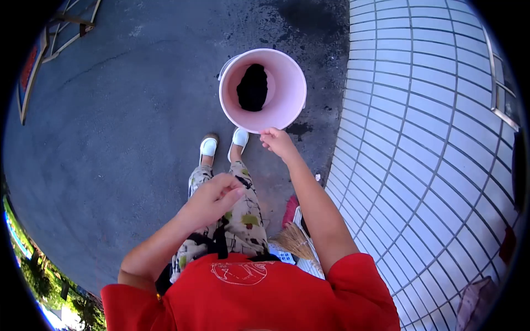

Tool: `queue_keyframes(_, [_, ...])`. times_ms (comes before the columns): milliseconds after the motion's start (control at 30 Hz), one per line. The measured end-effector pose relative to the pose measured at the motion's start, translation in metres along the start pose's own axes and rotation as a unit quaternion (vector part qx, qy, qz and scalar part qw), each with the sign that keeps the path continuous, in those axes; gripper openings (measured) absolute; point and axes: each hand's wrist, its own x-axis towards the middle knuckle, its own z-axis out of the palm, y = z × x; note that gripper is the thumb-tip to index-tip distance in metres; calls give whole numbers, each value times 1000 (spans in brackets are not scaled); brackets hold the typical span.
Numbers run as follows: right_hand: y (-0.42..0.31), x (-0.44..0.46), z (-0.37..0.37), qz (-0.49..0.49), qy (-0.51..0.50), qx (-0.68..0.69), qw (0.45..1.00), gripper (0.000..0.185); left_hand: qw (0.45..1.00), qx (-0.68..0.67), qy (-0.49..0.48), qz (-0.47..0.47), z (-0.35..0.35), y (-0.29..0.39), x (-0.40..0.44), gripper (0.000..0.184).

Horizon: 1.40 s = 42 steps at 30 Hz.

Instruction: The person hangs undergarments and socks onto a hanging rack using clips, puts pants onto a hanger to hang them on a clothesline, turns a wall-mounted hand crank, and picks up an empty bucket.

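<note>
Right grip (278,144) is clamped on near rim of pink bucket (288,91); black bundle (252,88) lies inside; left grip (214,197) curls, off the bucket; can't tell if together.

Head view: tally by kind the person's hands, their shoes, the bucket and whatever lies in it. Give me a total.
Hands: 2 (left hand, right hand at the bucket's rim)
White shoes: 2
Pink bucket: 1
Dark bundle inside the bucket, exact nature unclear: 1
Total: 6
</note>
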Motion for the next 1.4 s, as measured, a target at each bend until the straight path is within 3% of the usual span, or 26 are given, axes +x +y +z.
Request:
queue_keyframes(67, [45,93,-8,16,24,-10,1000,27,988,-88,93,-81,-7,-43,12,20])
queue_keyframes(167, [92,199,-8,39,66,-75,994,35,967,-153,167,-121,-2,-99,37,20])
queue_keyframes(233, [105,245,-1,46,83,-131,987,42,961,-185,145,-146,5,-115,60,19])
queue_keyframes(300, [99,283,9,66,96,-255,960,68,958,-219,104,-151,14,-133,81,18])
queue_keyframes(333, [106,304,15,73,93,-254,960,68,957,-238,90,-142,20,-142,92,18])
queue_keyframes(400, [122,338,30,79,167,-312,932,88,949,-256,58,-172,24,-155,104,19])
queue_keyframes(500, [124,373,46,140,231,-276,922,91,936,-275,17,-220,18,-174,116,20])
queue_keyframes(633, [143,398,44,165,255,-296,906,87,930,-247,56,-266,10,-200,121,20])
queue_keyframes(700, [165,408,32,93,223,-204,949,76,925,-244,103,-272,7,-205,116,19])
queue_keyframes(733, [163,395,35,96,227,-204,948,76,915,-279,119,-267,7,-203,116,19])
queue_keyframes(800, [144,356,40,-17,223,-140,965,66,912,-297,127,-255,6,-185,118,21])
queue_keyframes(833, [122,322,33,-11,204,-59,977,63,917,-294,123,-241,7,-175,118,21])
queue_keyframes(867, [99,286,29,-5,180,24,983,60,912,-311,122,-240,9,-168,117,23])
queue_keyframes(933, [75,219,13,-23,33,211,977,60,909,-323,118,-237,14,-149,112,25])
queue_keyframes(1000, [29,137,14,-84,17,266,960,55,866,-435,154,-195,20,-134,114,25])
queue_keyframes(1033, [13,102,13,-68,-19,287,955,54,849,-459,173,-197,24,-129,114,43])
queue_keyframes(1067, [5,70,12,-50,-56,307,949,53,850,-457,173,-194,25,-120,114,43])
queue_keyframes(1133, [-1,19,13,26,-125,414,901,51,797,-506,227,-237,27,-101,120,68])
queue_keyframes(1167, [-7,-3,12,31,-132,436,890,52,795,-506,235,-236,24,-94,122,68])
queue_keyframes(1233, [-29,-44,11,34,-145,448,881,51,725,-613,204,-238,16,-85,126,83])
queue_keyframes(1267, [-35,-61,13,27,-154,435,887,50,725,-614,212,-229,17,-88,129,83])
queue_keyframes(1333, [-43,-88,13,-22,-218,381,898,55,700,-711,63,-39,20,-95,132,80])
queue_keyframes(1367, [-51,-102,9,-17,-256,372,892,57,692,-716,40,-86,23,-93,127,74])
queue_keyframes(1400, [-61,-115,4,-9,-290,360,887,58,755,-639,72,-127,25,-69,121,66])
